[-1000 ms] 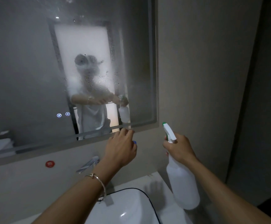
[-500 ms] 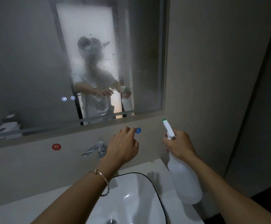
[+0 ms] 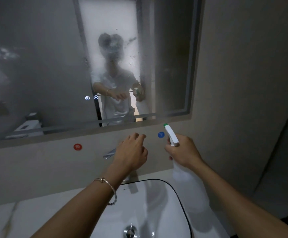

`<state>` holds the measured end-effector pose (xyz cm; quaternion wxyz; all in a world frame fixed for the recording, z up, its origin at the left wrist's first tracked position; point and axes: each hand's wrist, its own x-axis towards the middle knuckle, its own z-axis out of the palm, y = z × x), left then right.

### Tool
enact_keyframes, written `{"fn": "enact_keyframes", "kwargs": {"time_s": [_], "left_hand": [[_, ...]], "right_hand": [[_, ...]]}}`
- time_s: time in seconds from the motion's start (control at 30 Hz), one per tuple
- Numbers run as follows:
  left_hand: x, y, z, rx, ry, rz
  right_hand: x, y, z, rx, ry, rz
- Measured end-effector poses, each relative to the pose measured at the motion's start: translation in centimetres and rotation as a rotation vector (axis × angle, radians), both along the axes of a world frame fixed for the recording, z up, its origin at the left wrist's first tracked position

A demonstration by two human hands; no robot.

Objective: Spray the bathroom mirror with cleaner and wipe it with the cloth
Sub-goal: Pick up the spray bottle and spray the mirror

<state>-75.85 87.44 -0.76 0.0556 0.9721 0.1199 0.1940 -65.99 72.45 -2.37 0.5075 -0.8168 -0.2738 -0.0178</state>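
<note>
- Head view: the spray bottle is gripped by the right hand, nozzle raised toward the misted mirror above.
- The left hand is held empty, fingers loosely curled, below the mirror.
- Since earlier, both hands are seen lower, over the sink.

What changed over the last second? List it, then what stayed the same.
The left hand dropped from the mirror edge to below it, in front of the tap, uncovering the blue dot. Unchanged: right hand grips the spray bottle, nozzle up; mirror misted; no cloth visible.
</note>
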Motion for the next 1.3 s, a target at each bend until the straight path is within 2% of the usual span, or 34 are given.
{"fn": "enact_keyframes", "kwargs": {"time_s": [0.5,0.73,1.03,1.3], "left_hand": [[-5.1,7.0,-0.9,-0.024,0.004,0.144],[-9.6,10.6,0.3,0.013,-0.035,0.211],[-15.1,15.8,1.1,0.034,-0.050,0.237],[-20.2,20.5,1.2,0.058,-0.079,0.252]], "right_hand": [[-4.1,7.7,0.9,-0.028,-0.001,0.172],[-7.3,11.8,1.5,-0.044,-0.029,0.184],[-12.5,16.3,1.8,-0.056,0.036,0.216],[-17.1,20.1,1.9,-0.032,0.012,0.135]]}}
